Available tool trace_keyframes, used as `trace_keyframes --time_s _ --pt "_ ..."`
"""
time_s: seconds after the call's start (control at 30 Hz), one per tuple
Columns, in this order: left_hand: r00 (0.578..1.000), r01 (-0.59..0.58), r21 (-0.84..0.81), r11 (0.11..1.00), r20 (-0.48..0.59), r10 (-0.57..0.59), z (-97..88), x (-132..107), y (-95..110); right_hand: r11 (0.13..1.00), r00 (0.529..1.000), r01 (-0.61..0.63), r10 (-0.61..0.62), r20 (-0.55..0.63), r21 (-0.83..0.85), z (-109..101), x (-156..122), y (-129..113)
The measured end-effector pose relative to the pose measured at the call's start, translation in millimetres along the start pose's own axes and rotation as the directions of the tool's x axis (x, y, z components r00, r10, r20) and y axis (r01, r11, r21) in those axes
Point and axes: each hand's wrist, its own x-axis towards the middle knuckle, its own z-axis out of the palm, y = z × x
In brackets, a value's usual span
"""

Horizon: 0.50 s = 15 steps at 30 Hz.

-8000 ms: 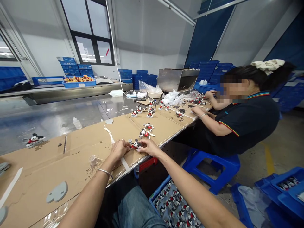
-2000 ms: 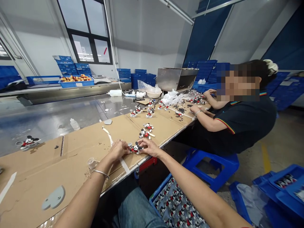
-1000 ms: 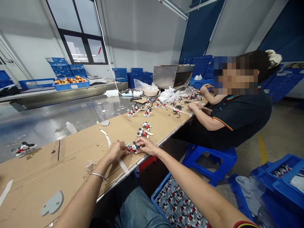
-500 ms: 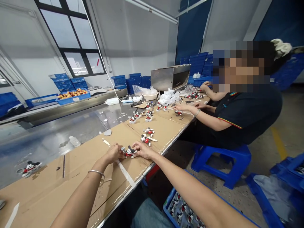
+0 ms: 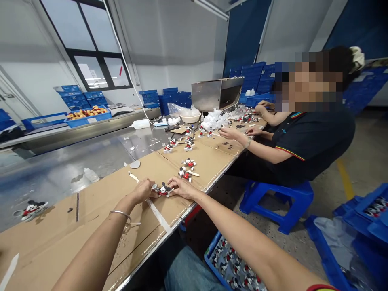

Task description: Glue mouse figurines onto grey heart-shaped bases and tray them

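Observation:
Between my two hands is a small Mickey Mouse figurine [image 5: 164,189], black-eared with a red body, at the cardboard-covered bench [image 5: 100,238]. My left hand [image 5: 143,190] has its fingers closed on the figurine's left side, by a grey round part. From the other side my right hand [image 5: 182,187] pinches its right arm. Just beyond my right hand lie two more figurines, the nearer one [image 5: 184,173] beside a pale stick [image 5: 195,174]. Another figurine [image 5: 32,210] stands at the far left of the bench.
A co-worker in a dark shirt [image 5: 315,133] sits on a blue stool [image 5: 277,202] at the right, hands over small dark pieces. A blue crate [image 5: 209,252] of figurines is below my right arm. A white bottle [image 5: 91,175] lies on the metal tabletop, with a metal box [image 5: 206,97] farther back.
The view has shifted slightly. Both my hands stay on the figurine in nearly the same pose. The co-worker's nearer hand has lifted from the bench, and the figurine beside it is out of sight.

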Motion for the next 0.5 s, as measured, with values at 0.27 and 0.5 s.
trace_keyframes --time_s 0.27,0.5 --pt "0.997 0.059 0.093 0.994 0.045 -0.063 -2.2 -6.2 6.6 1.000 0.999 0.008 -0.008 0.044 0.012 1.7 -5.8 -1.2" --pt "0.997 0.060 0.078 0.995 0.044 -0.063 -2.8 -7.0 6.5 0.999 0.996 -0.021 0.016 0.085 0.050 1.3 -6.0 -3.4"
